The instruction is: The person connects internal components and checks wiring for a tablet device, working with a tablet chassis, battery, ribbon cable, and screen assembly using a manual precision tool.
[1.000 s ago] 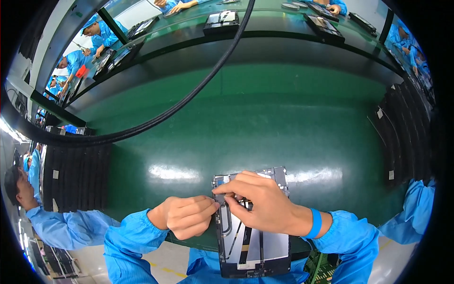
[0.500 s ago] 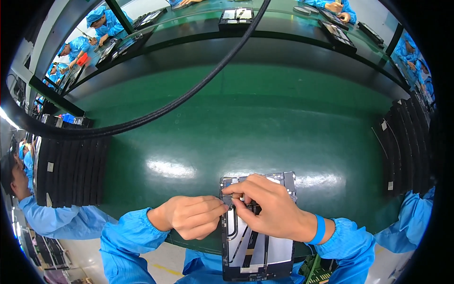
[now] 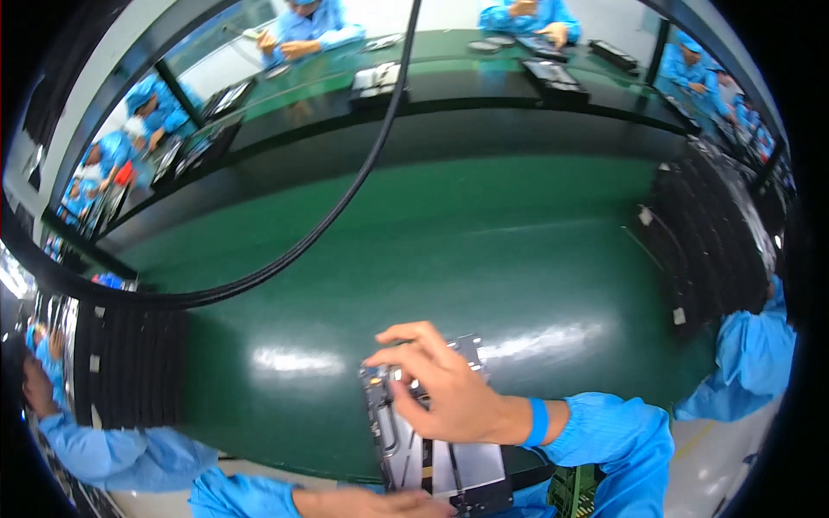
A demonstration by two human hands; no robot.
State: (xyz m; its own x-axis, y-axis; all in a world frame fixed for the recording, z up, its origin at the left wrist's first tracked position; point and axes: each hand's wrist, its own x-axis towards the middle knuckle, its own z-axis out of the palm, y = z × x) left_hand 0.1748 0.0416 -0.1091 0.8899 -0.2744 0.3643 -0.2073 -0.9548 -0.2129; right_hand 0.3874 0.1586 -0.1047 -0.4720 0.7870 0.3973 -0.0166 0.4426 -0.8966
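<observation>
An opened tablet (image 3: 443, 466), its inner boards, cables and pale silver plates laid bare, lies tilted at the table's near edge. My right hand (image 3: 445, 388), with a blue band round the wrist, hovers over its upper part. The fingers are apart and nothing shows between them, though they hide part of the board beneath. My left hand (image 3: 367, 502) reaches across the lower left of the tablet at the bottom of the picture. Motion blurs its fingers, and whether it grips the tablet's edge cannot be made out.
Stacks of black slabs stand on the green table (image 3: 414, 259) at left (image 3: 138, 371) and right (image 3: 712, 242). A black cable (image 3: 345, 203) loops overhead. Blue-sleeved co-workers sit at both sides and beyond a raised shelf. A green crate (image 3: 574, 492) stands below the table edge.
My left hand has left the tablet's upper left corner and dropped to its lower end. My right hand's fingers have spread from a pinch. The whole view has shifted and tilted.
</observation>
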